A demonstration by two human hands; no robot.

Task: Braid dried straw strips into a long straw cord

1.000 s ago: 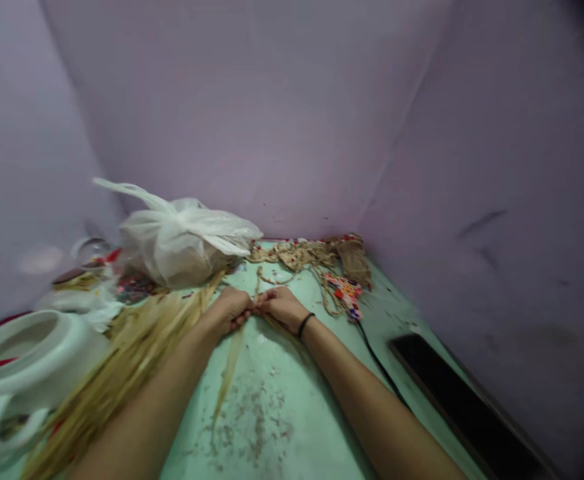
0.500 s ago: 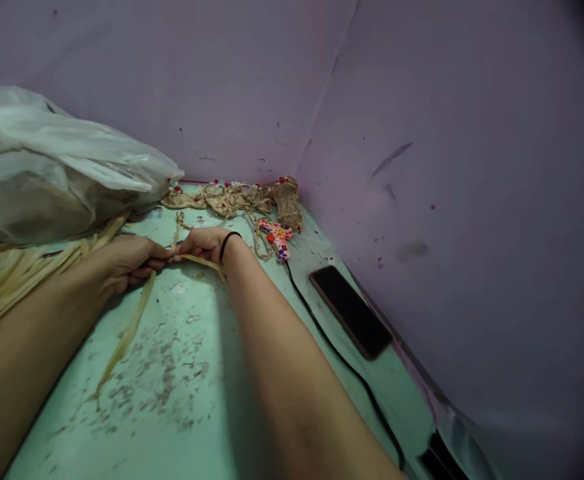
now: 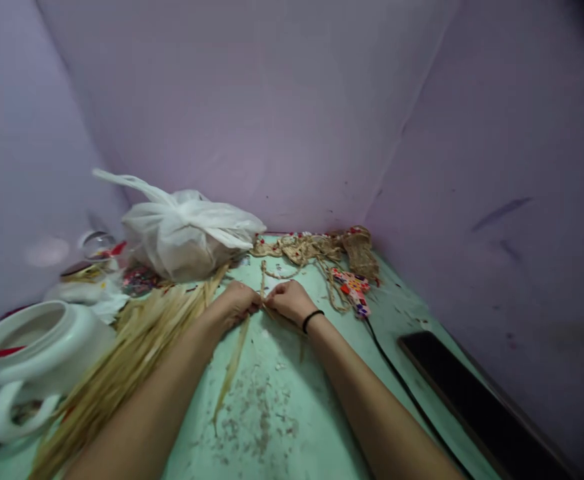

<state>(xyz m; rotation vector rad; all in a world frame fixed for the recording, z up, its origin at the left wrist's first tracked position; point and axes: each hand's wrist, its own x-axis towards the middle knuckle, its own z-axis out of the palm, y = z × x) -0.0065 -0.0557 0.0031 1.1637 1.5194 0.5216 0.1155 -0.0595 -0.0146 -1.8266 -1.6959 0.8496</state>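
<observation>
Our thin cord (image 3: 263, 275) is mid-table (image 3: 317, 440), by our fingertips. Its far part looks twisted; the near strip (image 3: 232, 370) is loose, not twisted. Our left hand (image 3: 236, 303) and right hand (image 3: 289, 301) pinch the cord, fingers closed.

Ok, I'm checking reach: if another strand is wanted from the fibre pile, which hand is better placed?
Probably the left hand: the fibre pile lies beside the left forearm; the right hand would have to cross it. Both seem busy pinching fibre.
</observation>
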